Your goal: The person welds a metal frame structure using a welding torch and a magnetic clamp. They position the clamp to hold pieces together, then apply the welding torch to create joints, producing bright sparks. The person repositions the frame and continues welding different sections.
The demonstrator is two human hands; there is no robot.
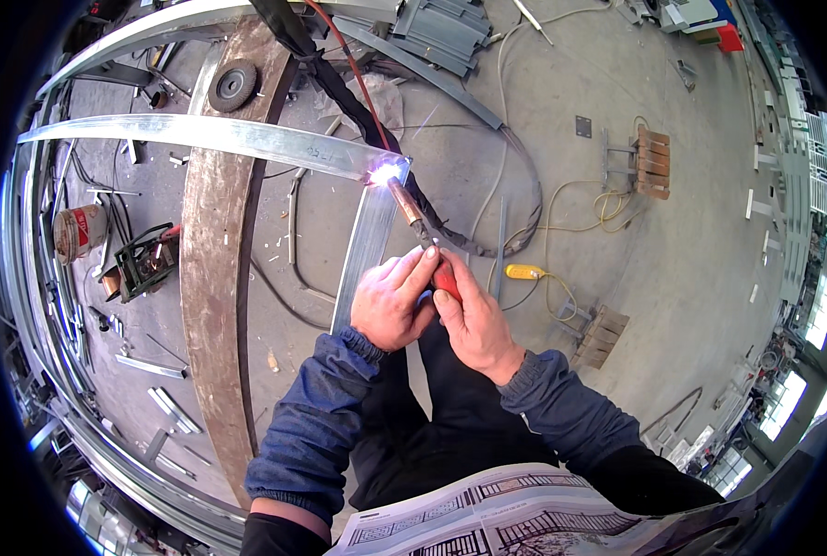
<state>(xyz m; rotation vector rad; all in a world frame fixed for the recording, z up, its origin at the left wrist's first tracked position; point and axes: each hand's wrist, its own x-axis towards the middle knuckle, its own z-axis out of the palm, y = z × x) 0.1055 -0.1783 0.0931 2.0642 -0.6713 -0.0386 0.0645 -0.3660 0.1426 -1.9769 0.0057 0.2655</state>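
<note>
A welding torch (pixel 404 202) with a copper nozzle points up and left at a corner joint, where a bright arc (pixel 385 173) glows. My right hand (pixel 478 320) is wrapped round its red handle. My left hand (pixel 393 301) is closed at the torch's neck, its fingertips meeting those of the right hand, its outer edge beside a metal tube. Two silvery tubes meet at the arc: a long one (pixel 219 132) runs left across a brown beam, and a shorter one (pixel 365 250) comes down toward my left wrist. Glare hides the joint itself.
The rusty brown beam (pixel 217 306) carries a dark disc (pixel 233 85). A black cable bundle (pixel 348 102) and red hose pass behind the torch. Paper with fence pictures (pixel 487 514) lies at my lap. Slatted stools (pixel 652 162), a yellow tool (pixel 524 271) and metal offcuts (pixel 174 410) lie around.
</note>
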